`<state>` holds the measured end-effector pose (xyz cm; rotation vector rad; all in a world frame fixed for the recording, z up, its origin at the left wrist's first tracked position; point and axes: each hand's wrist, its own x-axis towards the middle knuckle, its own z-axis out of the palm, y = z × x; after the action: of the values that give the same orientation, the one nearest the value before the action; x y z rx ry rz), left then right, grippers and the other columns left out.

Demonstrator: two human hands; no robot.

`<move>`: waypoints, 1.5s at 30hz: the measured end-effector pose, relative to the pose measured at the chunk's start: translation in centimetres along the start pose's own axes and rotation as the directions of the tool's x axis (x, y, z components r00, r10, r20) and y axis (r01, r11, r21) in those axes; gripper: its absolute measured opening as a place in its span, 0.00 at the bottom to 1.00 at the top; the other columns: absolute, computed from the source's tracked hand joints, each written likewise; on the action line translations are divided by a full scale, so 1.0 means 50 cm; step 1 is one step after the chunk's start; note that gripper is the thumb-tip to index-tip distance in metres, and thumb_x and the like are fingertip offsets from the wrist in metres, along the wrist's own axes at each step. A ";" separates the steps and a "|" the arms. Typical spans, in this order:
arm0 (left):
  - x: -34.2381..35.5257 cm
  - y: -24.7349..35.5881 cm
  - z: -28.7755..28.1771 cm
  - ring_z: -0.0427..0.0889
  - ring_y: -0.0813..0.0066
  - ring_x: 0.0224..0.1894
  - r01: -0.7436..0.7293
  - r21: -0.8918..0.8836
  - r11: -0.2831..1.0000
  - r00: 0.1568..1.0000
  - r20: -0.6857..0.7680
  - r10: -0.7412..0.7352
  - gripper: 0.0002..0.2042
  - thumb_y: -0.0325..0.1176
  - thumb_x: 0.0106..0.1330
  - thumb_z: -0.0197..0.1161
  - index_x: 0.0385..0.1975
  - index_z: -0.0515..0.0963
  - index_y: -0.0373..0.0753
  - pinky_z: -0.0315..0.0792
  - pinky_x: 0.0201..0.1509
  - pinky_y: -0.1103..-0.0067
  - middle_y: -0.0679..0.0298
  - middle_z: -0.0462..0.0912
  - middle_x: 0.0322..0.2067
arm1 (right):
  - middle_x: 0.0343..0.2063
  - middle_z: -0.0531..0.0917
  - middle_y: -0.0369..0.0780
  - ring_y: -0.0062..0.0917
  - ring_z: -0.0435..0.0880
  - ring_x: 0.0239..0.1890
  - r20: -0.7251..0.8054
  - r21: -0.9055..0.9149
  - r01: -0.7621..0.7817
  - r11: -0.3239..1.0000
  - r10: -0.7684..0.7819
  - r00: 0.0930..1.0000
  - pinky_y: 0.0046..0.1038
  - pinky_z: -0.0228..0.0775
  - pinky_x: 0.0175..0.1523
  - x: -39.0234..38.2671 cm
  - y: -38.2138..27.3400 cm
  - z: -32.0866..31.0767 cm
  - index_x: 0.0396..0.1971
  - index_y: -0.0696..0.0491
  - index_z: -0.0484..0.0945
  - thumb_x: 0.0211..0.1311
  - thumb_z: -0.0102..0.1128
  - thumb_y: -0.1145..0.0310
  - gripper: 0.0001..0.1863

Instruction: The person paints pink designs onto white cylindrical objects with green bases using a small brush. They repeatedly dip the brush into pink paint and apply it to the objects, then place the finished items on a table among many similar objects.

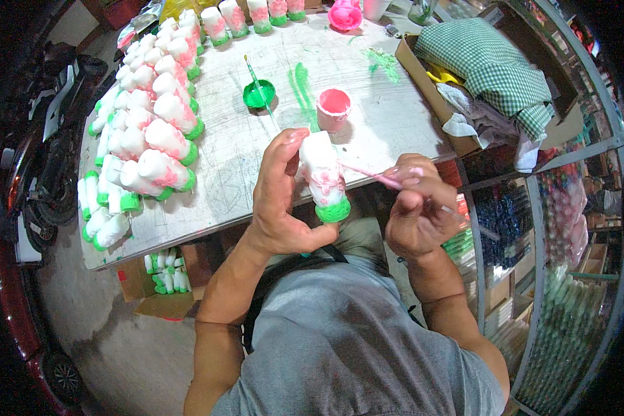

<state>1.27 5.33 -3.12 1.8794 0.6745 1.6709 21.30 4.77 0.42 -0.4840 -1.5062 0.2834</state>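
Candle, one: white body, raised pink flowers, green base; held above the near edge of the surface, white end away from the body, green end toward it.

Left hand, one: fingers gripping the candle end to end, thumb at the green base, the others at the white end.

Right hand, one: fingers closed around a pink brush, its tip at the candle's side; whether it touches cannot be told. Handle end blurred.

Pink pot, one: upright, just beyond the candle.

Green dish, one: left of the pot, a second brush leaning in it.

Finished-looking candles, many: piled along the left side, same colours.

Cardboard box, one: at right, holding a green checked cloth.

Floor box, one: below the surface, small green-and-white pieces inside.
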 end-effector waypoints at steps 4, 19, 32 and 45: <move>0.003 0.006 -0.001 0.65 0.53 0.71 0.025 -0.064 0.998 1.000 0.003 -0.024 0.56 0.23 0.35 0.74 0.72 0.54 0.31 0.62 0.74 0.65 0.45 0.61 0.68 | 0.31 0.86 0.45 0.36 0.85 0.32 0.183 -0.097 0.094 0.991 -0.075 0.980 0.37 0.78 0.41 0.013 -0.013 0.003 0.40 0.57 0.75 0.67 0.67 0.73 0.09; 0.003 -0.004 -0.033 0.62 0.54 0.72 0.028 -0.104 0.994 0.998 0.051 -0.023 0.60 0.33 0.34 0.79 0.74 0.52 0.26 0.58 0.76 0.62 0.47 0.59 0.69 | 0.32 0.84 0.44 0.22 0.79 0.31 -0.101 0.152 -0.394 0.906 0.411 0.906 0.22 0.72 0.37 0.031 -0.008 0.047 0.39 0.59 0.73 0.75 0.59 0.70 0.07; 0.043 0.009 -0.050 0.72 0.54 0.67 0.361 -0.476 0.802 0.894 -0.068 -0.442 0.56 0.50 0.47 0.77 0.74 0.55 0.27 0.63 0.74 0.60 0.47 0.68 0.66 | 0.30 0.85 0.42 0.29 0.83 0.32 0.013 -0.375 -0.143 0.916 0.160 0.987 0.27 0.74 0.40 0.170 0.086 0.047 0.32 0.59 0.81 0.63 0.70 0.74 0.06; 0.065 0.031 -0.088 0.72 0.52 0.67 0.474 -0.651 0.593 0.843 0.139 -0.520 0.62 0.32 0.37 0.80 0.77 0.47 0.35 0.62 0.75 0.63 0.46 0.68 0.66 | 0.30 0.85 0.39 0.27 0.82 0.37 0.275 -0.443 -0.289 0.849 0.435 0.857 0.27 0.72 0.46 0.238 0.150 0.067 0.32 0.58 0.85 0.61 0.70 0.71 0.06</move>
<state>-2.72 6.64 0.71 0.9930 0.4678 1.3396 19.52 17.34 7.34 -1.0998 -1.8408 0.3939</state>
